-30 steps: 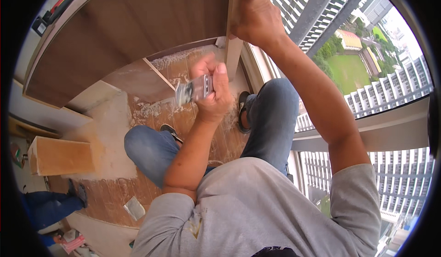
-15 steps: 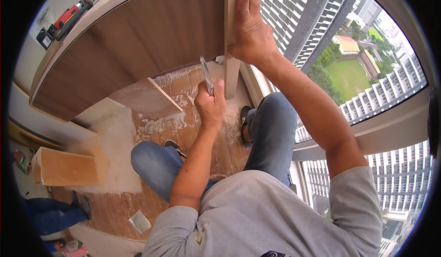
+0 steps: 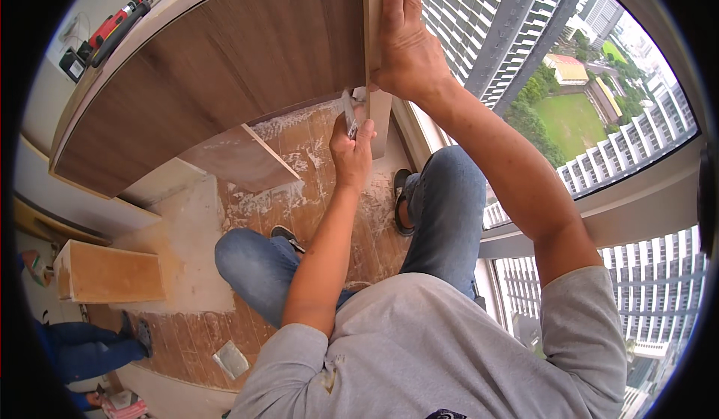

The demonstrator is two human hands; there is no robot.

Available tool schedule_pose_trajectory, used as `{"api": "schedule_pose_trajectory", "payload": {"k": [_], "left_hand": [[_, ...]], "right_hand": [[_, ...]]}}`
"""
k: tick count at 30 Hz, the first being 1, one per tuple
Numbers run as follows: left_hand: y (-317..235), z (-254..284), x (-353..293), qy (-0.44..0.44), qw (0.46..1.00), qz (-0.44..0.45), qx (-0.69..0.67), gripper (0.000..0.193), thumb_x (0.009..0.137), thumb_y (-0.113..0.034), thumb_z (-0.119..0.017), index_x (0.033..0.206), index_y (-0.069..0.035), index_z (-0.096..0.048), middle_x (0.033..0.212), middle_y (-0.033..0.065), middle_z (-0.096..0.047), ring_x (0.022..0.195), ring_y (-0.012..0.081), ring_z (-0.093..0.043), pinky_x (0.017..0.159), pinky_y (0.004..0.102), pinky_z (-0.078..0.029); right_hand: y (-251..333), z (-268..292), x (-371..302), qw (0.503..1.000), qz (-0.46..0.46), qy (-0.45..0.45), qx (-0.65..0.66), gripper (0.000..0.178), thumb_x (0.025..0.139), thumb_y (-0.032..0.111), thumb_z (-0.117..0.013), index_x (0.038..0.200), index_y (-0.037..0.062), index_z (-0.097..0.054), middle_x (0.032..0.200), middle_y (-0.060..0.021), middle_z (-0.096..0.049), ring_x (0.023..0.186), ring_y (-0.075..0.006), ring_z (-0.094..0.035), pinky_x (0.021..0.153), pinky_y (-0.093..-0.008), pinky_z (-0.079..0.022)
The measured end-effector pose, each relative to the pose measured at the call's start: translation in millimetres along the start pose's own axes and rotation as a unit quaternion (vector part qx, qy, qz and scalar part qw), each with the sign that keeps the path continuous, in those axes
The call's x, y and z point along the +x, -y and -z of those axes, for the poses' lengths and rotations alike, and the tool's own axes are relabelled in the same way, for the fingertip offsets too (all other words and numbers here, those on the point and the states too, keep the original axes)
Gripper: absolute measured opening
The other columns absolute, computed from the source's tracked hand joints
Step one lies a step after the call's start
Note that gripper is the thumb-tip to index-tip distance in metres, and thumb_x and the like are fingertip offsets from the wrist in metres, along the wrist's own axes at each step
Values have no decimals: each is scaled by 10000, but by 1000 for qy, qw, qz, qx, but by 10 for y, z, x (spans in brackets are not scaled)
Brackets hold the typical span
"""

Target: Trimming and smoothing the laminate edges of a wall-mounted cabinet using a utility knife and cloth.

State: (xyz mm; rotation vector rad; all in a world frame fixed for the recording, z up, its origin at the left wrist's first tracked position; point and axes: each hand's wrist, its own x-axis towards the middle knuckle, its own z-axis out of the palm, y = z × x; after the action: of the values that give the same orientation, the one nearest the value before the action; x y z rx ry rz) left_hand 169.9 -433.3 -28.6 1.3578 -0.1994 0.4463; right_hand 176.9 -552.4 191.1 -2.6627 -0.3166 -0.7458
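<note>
Scraping looks under way: my left hand (image 3: 350, 149) clenches a small metal scraper (image 3: 349, 114) at the upright wood strip (image 3: 377, 112) my right hand (image 3: 408, 44) presses flat, so next I'd want steady strokes.

High-rise flat under fit-out: wood-laminate cabinet (image 3: 225, 67) against wall, sawdust-strewn plank floor (image 3: 314, 187), loose board offcuts (image 3: 112, 273), red power drill (image 3: 112, 26) on top, window (image 3: 599, 119) overlooking tower blocks

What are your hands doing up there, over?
Right hand flat on upright wood strip. Left hand grips small metal tool at its edge. Nothing between them.
</note>
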Motion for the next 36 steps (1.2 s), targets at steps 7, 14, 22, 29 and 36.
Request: {"api": "schedule_pose_trajectory", "payload": {"k": [7, 14, 22, 29, 36], "left_hand": [[121, -77, 131, 72, 996, 42, 32, 303, 1000, -232, -707, 1170, 16, -668, 960, 65, -738, 650, 141, -684, 615, 276, -548], [174, -87, 120, 24, 998, 23, 51, 272, 985, -236, -718, 1094, 9, -676, 817, 90, -731, 541, 160, -665, 537, 302, -538], [112, -109, 115, 43, 997, 36, 48, 302, 997, -212, -714, 1160, 40, -679, 925, 48, -726, 570, 113, -624, 534, 255, -522], [127, -138, 131, 40, 998, 40, 35, 305, 993, -208, -722, 1168, 38, -683, 907, 45, -715, 566, 106, -612, 530, 258, -518], [126, -128, 133, 45, 997, 41, 43, 309, 992, -221, -729, 1160, 35, -683, 905, 43, -715, 566, 106, -611, 528, 259, -518]], "right_hand": [[-46, -52, -3, 999, -12, 11, 30, 1290, 652, -50, -816, 1600, -53, 58, 1625, -435, 91, 1036, -617, -623, 880, -556, -585], [27, -24, -18, 999, -13, 22, 31, 1260, 659, -52, -802, 1594, -78, 42, 1612, -451, 109, 1114, -617, -594, 905, -538, -580], [-110, -116, -32, 999, 23, -9, 29, 1318, 623, -51, -845, 1595, -80, 45, 1611, -447, 135, 1136, -612, -590, 920, -524, -583], [-50, -23, -29, 1000, 16, 14, 23, 1367, 596, -57, -866, 1588, -95, 73, 1606, -455, 140, 1133, -604, -597, 922, -513, -584], [-22, 7, -40, 999, -10, 34, 34, 1392, 598, -57, -861, 1600, -60, 104, 1615, -442, 146, 1097, -603, -610, 893, -511, -593]]}}
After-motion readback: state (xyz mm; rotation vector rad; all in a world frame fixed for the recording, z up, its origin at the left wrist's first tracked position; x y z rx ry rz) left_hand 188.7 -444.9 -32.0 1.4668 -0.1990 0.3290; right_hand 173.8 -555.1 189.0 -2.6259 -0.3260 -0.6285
